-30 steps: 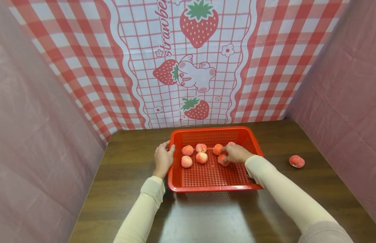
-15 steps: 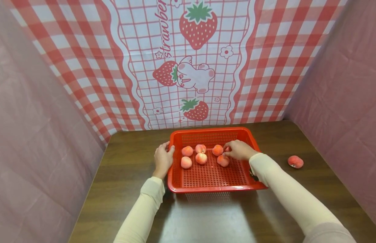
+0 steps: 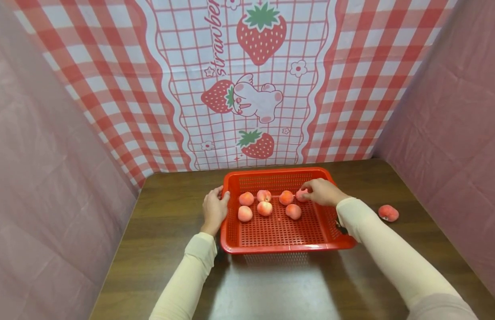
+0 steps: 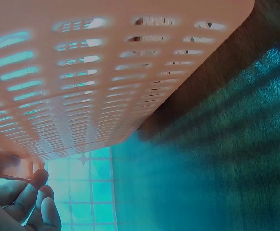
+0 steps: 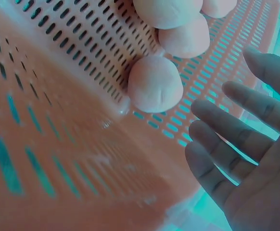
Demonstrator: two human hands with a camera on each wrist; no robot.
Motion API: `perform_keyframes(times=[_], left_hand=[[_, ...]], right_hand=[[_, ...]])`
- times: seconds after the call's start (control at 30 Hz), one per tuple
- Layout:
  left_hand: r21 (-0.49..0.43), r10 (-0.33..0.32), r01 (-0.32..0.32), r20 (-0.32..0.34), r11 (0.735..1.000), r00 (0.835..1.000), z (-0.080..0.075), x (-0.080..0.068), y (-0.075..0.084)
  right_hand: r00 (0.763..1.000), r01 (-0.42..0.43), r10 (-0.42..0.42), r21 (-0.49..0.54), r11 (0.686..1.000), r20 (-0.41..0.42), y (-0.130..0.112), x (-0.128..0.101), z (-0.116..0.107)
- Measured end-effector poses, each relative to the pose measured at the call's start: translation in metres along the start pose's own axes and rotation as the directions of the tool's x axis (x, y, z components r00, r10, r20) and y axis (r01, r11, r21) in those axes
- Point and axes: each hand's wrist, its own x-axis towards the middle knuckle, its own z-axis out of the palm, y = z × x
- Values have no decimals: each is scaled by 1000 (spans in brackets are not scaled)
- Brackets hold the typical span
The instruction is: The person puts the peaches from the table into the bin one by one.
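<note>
A red plastic basket (image 3: pixel 287 248) sits on a dark wooden table and holds several pink peaches. My left hand (image 3: pixel 216 205) grips the basket's left rim, thumb over the edge; in the left wrist view its curled fingers (image 4: pixel 31 202) lie under the rim of the basket (image 4: pixel 82 86). My right hand (image 3: pixel 311 190) is inside the basket at its far right corner, fingertips beside one peach (image 3: pixel 301 194). In the right wrist view its fingers (image 5: pixel 226 130) are straight and spread, holding nothing, close to that peach (image 5: pixel 155 90) on the slotted floor of the basket (image 5: pixel 44 144).
One more peach (image 3: pixel 388 213) lies on the table (image 3: pixel 171 231) to the right of the basket. Pink cloth walls stand close on both sides, and a strawberry-print checked cloth hangs behind. Bare tabletop stretches in front of the basket.
My right hand has moved away and to the right, from over the near-right peach to the far right corner, uncovering two peaches. The left hand has stayed on the rim.
</note>
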Motion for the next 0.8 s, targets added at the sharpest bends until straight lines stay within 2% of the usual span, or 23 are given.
perform_keyframes(times=[0.47,0.8], left_hand=[[-8,15,-15,-11,1000,1000,-2,0,1],[-7,8,-8,-1,1000,1000,-1,-1,-1]], right_hand=[[994,-1,-2,-27,1000,-109,11,-1,-16],[984,-44,40,-17,999,-172,22,-9,-29]])
